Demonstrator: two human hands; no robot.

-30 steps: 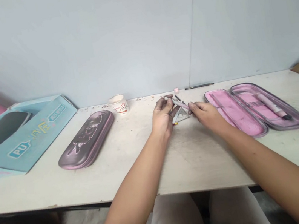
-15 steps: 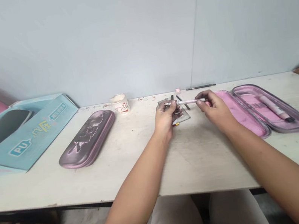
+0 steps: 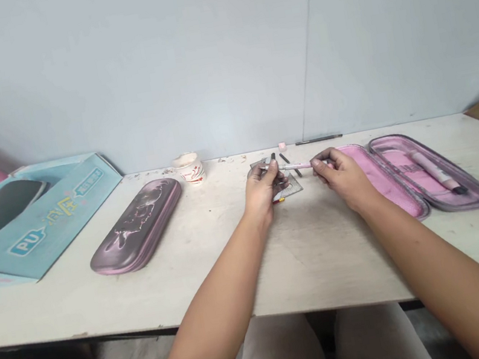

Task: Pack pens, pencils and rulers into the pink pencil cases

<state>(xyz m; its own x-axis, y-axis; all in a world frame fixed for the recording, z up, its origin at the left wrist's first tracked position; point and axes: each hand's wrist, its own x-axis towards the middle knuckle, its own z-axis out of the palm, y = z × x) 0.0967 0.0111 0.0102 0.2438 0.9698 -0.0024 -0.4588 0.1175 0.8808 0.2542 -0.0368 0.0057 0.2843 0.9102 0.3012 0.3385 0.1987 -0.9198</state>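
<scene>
A slim whitish pen (image 3: 295, 165) spans the gap between my two hands, lying nearly level above the table. My left hand (image 3: 263, 186) is closed around its left part, the thumb on top. The fingers of my right hand (image 3: 340, 172) pinch its pinkish right end, hiding the tip. Beneath and behind my left hand lie a flat greyish see-through piece (image 3: 294, 187) and a dark stick (image 3: 290, 165), both partly covered. Close to my right hand is an opened pink pencil case (image 3: 390, 188), with a thick pale pink, black-capped marker-like tube (image 3: 435, 170) in its right half.
A closed dark pencil case (image 3: 137, 224) with pink edging lies to the left. Behind it stands a paper cup (image 3: 192, 169). A blue box (image 3: 63, 224) occupies the far left. Along the wall are a small pink block (image 3: 282, 146) and a thin black pen (image 3: 319, 140).
My right hand has shifted to the pen's right end, which no longer sticks out beyond its fingers; more pink shows beside them. My left hand keeps its hold. The view has turned slightly.
</scene>
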